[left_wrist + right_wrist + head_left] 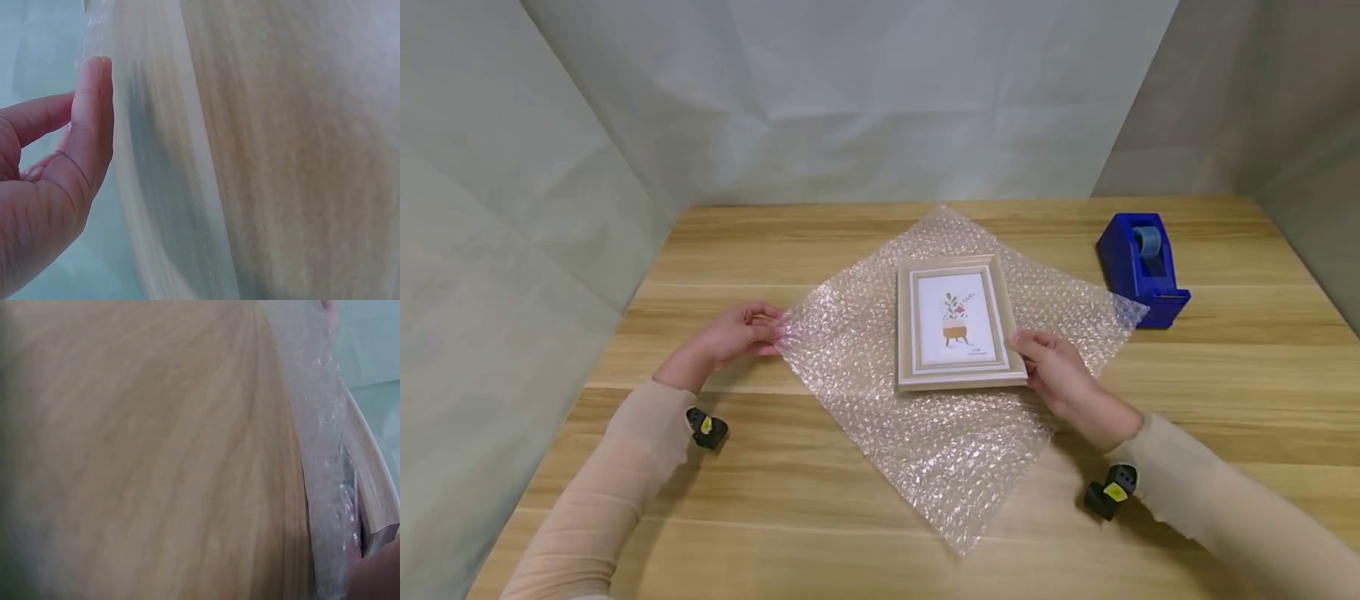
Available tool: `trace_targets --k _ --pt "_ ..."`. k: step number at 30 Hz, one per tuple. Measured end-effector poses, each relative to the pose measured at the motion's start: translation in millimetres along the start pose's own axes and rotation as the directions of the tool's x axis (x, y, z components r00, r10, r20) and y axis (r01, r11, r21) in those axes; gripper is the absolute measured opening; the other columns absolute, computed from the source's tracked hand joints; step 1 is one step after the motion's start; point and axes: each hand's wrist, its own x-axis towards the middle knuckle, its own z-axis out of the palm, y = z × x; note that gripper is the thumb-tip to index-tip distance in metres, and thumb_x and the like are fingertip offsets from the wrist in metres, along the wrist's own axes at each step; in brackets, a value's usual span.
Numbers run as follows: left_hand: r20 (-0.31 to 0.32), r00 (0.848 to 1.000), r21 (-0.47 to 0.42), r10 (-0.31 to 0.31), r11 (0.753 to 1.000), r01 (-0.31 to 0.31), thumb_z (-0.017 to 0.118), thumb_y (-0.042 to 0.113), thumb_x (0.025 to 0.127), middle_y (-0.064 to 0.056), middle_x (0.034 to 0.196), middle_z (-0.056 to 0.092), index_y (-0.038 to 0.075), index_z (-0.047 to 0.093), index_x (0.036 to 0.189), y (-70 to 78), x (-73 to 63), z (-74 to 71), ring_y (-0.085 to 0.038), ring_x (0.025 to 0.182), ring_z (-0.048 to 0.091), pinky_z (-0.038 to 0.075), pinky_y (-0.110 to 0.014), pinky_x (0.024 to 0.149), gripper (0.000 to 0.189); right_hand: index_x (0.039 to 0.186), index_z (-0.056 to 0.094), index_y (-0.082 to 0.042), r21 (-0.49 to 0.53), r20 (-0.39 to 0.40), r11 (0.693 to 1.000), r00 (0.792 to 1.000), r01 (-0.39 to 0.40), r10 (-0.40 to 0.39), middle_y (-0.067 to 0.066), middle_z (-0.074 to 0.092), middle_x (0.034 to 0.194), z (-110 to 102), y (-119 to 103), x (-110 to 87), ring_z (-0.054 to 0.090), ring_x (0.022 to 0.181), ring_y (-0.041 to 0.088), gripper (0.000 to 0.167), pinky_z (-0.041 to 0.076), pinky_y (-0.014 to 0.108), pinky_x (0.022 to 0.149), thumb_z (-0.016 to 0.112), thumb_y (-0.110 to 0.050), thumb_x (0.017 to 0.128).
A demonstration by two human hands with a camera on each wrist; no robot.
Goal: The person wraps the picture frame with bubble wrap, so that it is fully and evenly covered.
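A sheet of clear bubble wrap (857,367) lies spread cornerwise on the wooden table. My left hand (739,335) pinches its left corner between thumb and fingers. Over the middle of the wrap is a pale wood picture frame (957,325), its print of a potted plant facing up. My right hand (1060,375) grips the frame's right edge near the lower corner, thumb on top and fingers beneath. In the right wrist view, the frame's side (372,469) shows beyond the bubble wrap (319,462). The left wrist view shows the left hand (62,156) with its fingers nearly straight.
A blue tape dispenser (1138,267) with a roll of tape stands at the right, by the wrap's right corner. The wooden table (760,492) reaches back to pale sheet walls (880,108). Small black cameras (707,427) sit on both wrists.
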Motion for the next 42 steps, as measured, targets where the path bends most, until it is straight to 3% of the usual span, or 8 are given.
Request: trace_targets --k 6,10,13,18,23,29,34,42 --pt "-0.006 1.0 0.012 -0.006 1.0 0.006 0.045 -0.007 0.094 -0.008 0.097 0.059 -0.019 0.031 0.13 -1.2 0.7 0.2 -0.007 0.08 0.064 0.057 -0.021 0.079 0.04 0.094 0.052 -0.007 0.002 0.004 1.0 1.0 -0.013 0.013 -0.008 0.065 0.075 2.6 2.4 1.2 0.061 0.071 0.003 0.004 0.055 0.018 0.065 0.049 -0.008 0.098" --pt "-0.006 1.0 0.015 -0.006 1.0 0.006 0.045 -0.007 0.094 -0.008 0.098 0.059 -0.02 0.031 0.13 -1.5 1.4 0.5 -0.007 0.08 0.064 0.057 -0.021 0.079 0.041 0.099 0.049 -0.007 -0.001 -0.001 1.0 1.0 -0.021 0.021 -0.009 0.063 0.075 4.3 4.7 2.4 0.061 0.07 0.002 0.003 0.054 0.017 0.063 0.048 -0.01 0.098" --pt "-0.011 1.0 0.011 -0.008 1.0 0.008 0.045 -0.008 0.094 -0.007 0.096 0.059 -0.02 0.031 0.129 -1.3 2.4 0.6 -0.007 0.079 0.064 0.057 -0.022 0.079 0.04 0.108 0.046 -0.004 -0.034 -0.014 0.999 1.0 -0.021 0.02 -0.01 0.062 0.079 6.0 5.3 3.5 0.06 0.072 0.001 0.012 0.054 0.016 0.065 0.048 -0.011 0.099" --pt "-0.01 1.0 0.019 -0.007 1.0 0.007 0.044 -0.008 0.094 -0.006 0.094 0.06 -0.02 0.031 0.129 -1.7 2.8 0.6 -0.007 0.079 0.064 0.057 -0.021 0.078 0.04 0.131 0.037 0.01 -0.114 -0.035 0.993 0.999 -0.018 0.014 -0.008 0.059 0.084 7.2 4.8 5.0 0.06 0.075 0.0 0.042 0.054 0.016 0.069 0.049 -0.013 0.098" --pt "0.001 1.0 0.03 -0.025 0.999 0.025 0.045 -0.006 0.095 -0.008 0.097 0.059 -0.019 0.031 0.13 -1.4 2.7 0.6 -0.007 0.079 0.064 0.057 -0.021 0.079 0.04 0.139 0.034 0.012 -0.215 -0.069 0.976 0.998 -0.029 0.015 0.0 0.061 0.095 5.3 3.5 6.4 0.061 0.075 -0.002 0.053 0.055 0.015 0.073 0.053 -0.016 0.097" --pt "0.003 0.999 0.029 -0.032 0.999 0.031 0.046 -0.004 0.096 -0.005 0.094 0.059 -0.018 0.031 0.13 0.1 2.0 0.0 -0.006 0.079 0.063 0.057 -0.02 0.078 0.04 0.139 0.037 0.009 -0.37 -0.099 0.929 0.995 -0.025 -0.013 0.025 0.053 0.126 6.0 0.7 4.5 0.058 0.073 -0.003 0.055 0.054 0.013 0.071 0.054 -0.02 0.097" --pt "-0.002 0.999 0.051 -0.042 0.998 0.042 0.047 -0.003 0.096 -0.005 0.096 0.059 -0.018 0.032 0.13 0.7 1.9 0.0 -0.006 0.079 0.063 0.057 -0.021 0.078 0.04 0.136 0.044 0.008 -0.52 -0.078 0.854 0.995 0.02 -0.07 0.028 0.055 0.128 5.9 -2.3 1.3 0.053 0.071 -0.002 0.052 0.048 0.011 0.062 0.057 -0.017 0.093" --pt "-0.022 0.998 0.072 -0.054 0.996 0.056 0.049 -0.002 0.096 -0.005 0.095 0.058 -0.017 0.034 0.13 2.4 2.1 1.6 -0.005 0.078 0.062 0.057 -0.019 0.076 0.04 0.133 0.048 0.008 -0.609 0.005 0.789 0.996 0.078 -0.095 0.027 0.056 0.128 3.3 -4.1 0.9 0.062 0.086 0.007 0.049 0.052 0.013 0.072 0.06 -0.017 0.093"
